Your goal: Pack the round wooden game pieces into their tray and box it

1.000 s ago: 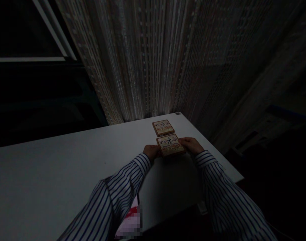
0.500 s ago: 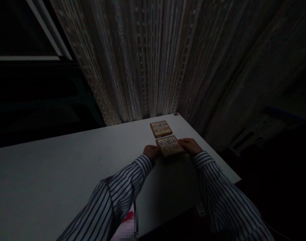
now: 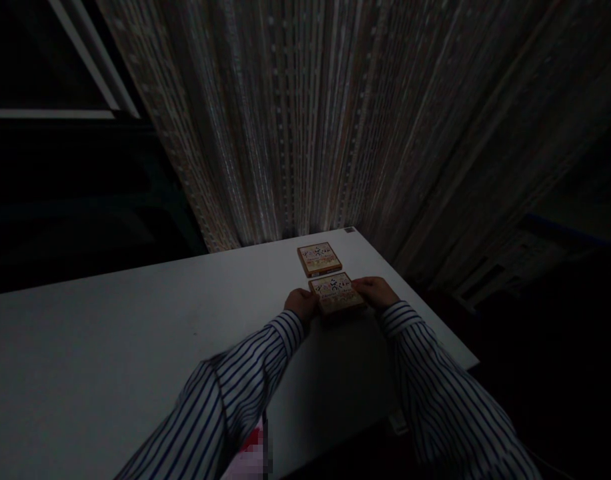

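A flat, square-looking box [image 3: 336,293] with printed dark characters on its pale top is gripped at its two sides. My left hand [image 3: 301,304] is closed on its left edge. On the opposite edge my right hand [image 3: 377,292] pinches it, the thumb resting near the top. A second flat box [image 3: 319,259] of the same look lies on the white table [image 3: 135,333] just beyond the held one, with a narrow gap between them. Whether the held box touches the table is hard to tell in the dim light.
Behind the table hangs a string curtain [image 3: 295,133]. A small dark square [image 3: 349,229] marks the table's far corner. The table's right edge runs close beside my right hand. Dark, indistinct objects stand past that edge.
The whole view has shifted slightly, so the boxes and hands appear a little further left. Both hands keep their hold on the near box, which otherwise looks almost unmoved.
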### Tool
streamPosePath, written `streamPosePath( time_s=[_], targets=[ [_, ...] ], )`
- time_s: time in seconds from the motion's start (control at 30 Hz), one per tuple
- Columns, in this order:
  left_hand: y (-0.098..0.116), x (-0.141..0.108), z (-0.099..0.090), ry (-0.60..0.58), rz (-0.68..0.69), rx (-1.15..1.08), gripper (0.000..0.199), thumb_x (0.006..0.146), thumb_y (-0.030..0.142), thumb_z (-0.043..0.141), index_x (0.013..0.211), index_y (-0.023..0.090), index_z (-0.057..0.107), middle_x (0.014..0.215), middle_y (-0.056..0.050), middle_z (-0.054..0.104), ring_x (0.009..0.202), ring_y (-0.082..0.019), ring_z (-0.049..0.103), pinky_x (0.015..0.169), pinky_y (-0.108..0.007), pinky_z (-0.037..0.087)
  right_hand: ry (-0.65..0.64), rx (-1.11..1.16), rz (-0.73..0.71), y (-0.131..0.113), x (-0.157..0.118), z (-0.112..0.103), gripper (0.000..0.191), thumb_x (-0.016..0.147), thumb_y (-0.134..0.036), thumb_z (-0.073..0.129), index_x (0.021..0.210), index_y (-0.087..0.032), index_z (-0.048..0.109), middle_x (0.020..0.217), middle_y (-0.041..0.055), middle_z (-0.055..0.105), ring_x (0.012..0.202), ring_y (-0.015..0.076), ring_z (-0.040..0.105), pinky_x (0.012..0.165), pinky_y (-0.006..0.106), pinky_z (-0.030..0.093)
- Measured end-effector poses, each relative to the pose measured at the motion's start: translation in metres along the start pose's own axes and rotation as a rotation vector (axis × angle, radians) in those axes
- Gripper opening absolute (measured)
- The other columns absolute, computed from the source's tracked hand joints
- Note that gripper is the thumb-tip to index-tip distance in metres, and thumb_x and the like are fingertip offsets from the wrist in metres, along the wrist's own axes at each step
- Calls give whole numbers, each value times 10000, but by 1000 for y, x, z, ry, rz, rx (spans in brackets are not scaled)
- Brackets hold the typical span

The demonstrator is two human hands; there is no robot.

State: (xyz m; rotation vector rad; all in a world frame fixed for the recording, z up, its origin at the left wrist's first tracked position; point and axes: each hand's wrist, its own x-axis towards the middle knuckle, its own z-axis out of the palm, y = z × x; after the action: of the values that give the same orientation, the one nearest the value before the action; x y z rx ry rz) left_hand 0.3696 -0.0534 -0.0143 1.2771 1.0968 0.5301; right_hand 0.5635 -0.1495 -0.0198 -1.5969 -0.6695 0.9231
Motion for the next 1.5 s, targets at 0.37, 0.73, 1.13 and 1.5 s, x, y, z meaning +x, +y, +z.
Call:
streamPosePath(
  time_s=[0.37, 0.73, 1.13, 1.5],
  targets=[
    [6, -18, 0, -13, 462, 715, 547, 655, 395, 657, 1138, 176, 526, 1127, -140, 514, 1004, -234, 547, 875, -313, 413, 12, -66, -17, -3, 4, 1, 140, 579, -223, 663, 672, -119, 659, 593, 12, 672, 545, 148, 606, 563, 264, 492],
    [14, -16, 2, -178, 515, 1076, 557, 657, 478, 618, 1095, 137, 581, 1120, -137, 544, 1076, -229, 494, 913, -268, 407, 49, -204, -46, -6, 2, 4, 116, 636, -200, 621, 719, -121, 636, 603, 15, 664, 569, 148, 614, 559, 249, 497],
    [27, -21, 2, -222, 509, 1258, 464, 700, 447, 584, 1025, 115, 600, 1089, -140, 581, 1066, -236, 497, 872, -272, 433, 101, -499, -140, 0, 6, 4, 224, 689, -268, 585, 827, -110, 663, 731, 49, 685, 677, 168, 629, 610, 250, 489],
    [33, -10, -3, -331, 532, 1257, 382, 672, 389, 625, 977, 158, 635, 979, -72, 642, 965, -207, 565, 836, -260, 457, 128, -757, -229, -2, 0, 6, 272, 733, -301, 529, 890, -148, 691, 856, 69, 698, 825, 200, 633, 733, 279, 473]
  ],
)
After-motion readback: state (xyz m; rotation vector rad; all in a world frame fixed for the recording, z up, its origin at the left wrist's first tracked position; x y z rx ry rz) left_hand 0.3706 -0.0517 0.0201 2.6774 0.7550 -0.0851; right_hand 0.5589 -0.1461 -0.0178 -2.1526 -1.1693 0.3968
